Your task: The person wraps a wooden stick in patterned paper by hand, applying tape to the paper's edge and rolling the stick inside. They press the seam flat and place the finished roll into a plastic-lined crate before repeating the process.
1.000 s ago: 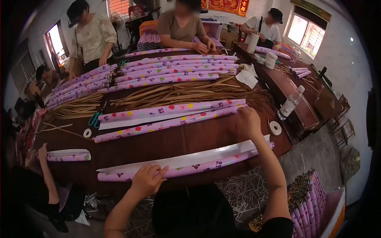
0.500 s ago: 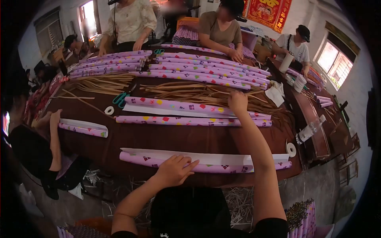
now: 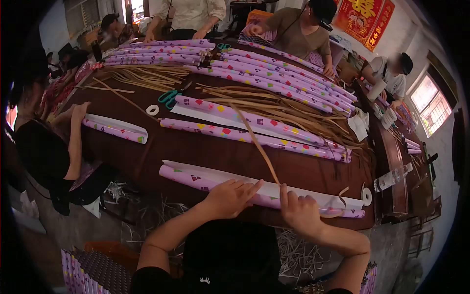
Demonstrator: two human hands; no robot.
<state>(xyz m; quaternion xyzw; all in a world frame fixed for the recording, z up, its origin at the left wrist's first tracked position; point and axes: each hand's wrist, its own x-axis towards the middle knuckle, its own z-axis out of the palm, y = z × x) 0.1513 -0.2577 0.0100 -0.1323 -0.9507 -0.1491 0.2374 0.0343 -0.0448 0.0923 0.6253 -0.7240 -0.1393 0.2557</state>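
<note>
In front of me lies a partly rolled sheet of purple patterned wrapping paper [image 3: 186, 177], its white inner side showing along the far edge. My left hand [image 3: 230, 198] rests on this roll near its middle, fingers stretched out to the right. Pinched in my right hand [image 3: 302, 213] is a long, thin brown strip [image 3: 259, 147], which slants up and away over the table. A loose end of a strip curls up to the right of that hand. Farther off, beside many brown strips [image 3: 274, 108], lies another partly open purple roll [image 3: 220, 111] with a closed one [image 3: 210, 128] in front of it.
Teal-handled scissors [image 3: 168, 98] and a white tape roll [image 3: 152, 110] lie at left. Another tape roll [image 3: 366, 196] and a plastic bottle [image 3: 393, 177] are at right. Finished rolls [image 3: 279, 78] line the far side. Several people work around the table, one holding a roll [image 3: 115, 128].
My right hand has come back from the pile of strips to the near roll, bringing one brown strip. My left hand stays on the paper. The camera view has tilted.
</note>
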